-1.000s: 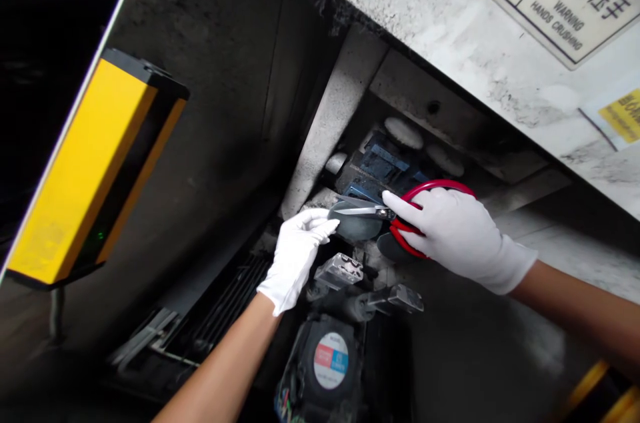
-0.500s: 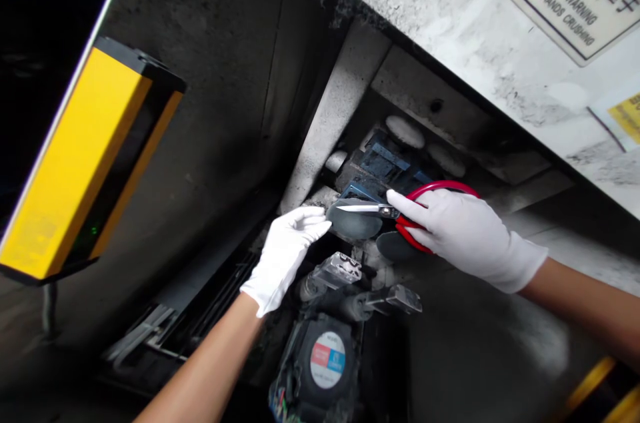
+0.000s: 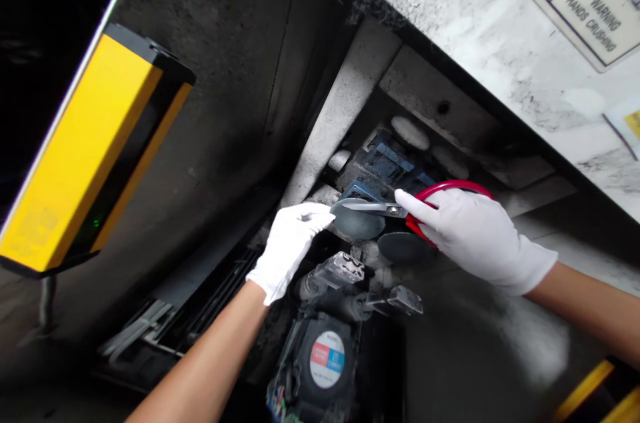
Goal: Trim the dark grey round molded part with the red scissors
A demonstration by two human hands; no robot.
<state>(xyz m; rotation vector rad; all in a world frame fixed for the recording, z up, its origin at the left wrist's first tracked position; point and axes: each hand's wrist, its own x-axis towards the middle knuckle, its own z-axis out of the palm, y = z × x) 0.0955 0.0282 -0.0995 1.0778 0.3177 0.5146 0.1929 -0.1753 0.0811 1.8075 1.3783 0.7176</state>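
1. White-gloved right hand (image 3: 480, 239) — closed around red-handled steel scissors (image 3: 373, 207), blades lying across the pad.
2. White-gloved left hand (image 3: 290, 249) — fingers narrowed against the rim of a round grey rubber pad (image 3: 357, 226), grip unclear — beside a blue metal block (image 3: 385, 163).

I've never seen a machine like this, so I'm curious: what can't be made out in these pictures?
From the head view:
The red-handled scissors: the right hand covers much of the handles.
The grey disc: the left hand hides its left edge.
The warning sign: the frame edges cut it off.
The round label: its print is too small to read.
The yellow sticker: the right edge cuts it off.
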